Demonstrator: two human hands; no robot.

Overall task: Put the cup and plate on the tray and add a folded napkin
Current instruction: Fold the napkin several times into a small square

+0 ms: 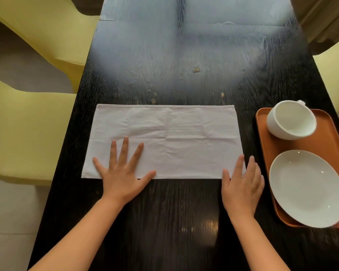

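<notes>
Head view. The tray is the reference point. The cup stands upright at its far end and the plate lies at its near end, overhanging the near rim slightly; both placements appear complete. The napkin lies flat on the table, left of the tray and apart from it, as a wide rectangle, apparently folded once; further folding looks outstanding.

Risks, as judged:
- The cloth is thin and creased. Lifting one end without pinning the other could drag it across the table and skew the fold.
- The right hand works just beside the tray; a wide sweep could knock the tray or the overhanging plate.
- Little bare tray remains between cup and plate, so a loosely folded napkin may not sit flat.

Hand pose: the left hand is open, fingers spread, palm pressed on the napkin's near-left part. The right hand is open, fingers together, fingertips at the napkin's near corner closest to the tray. Neither hand grips anything.
</notes>
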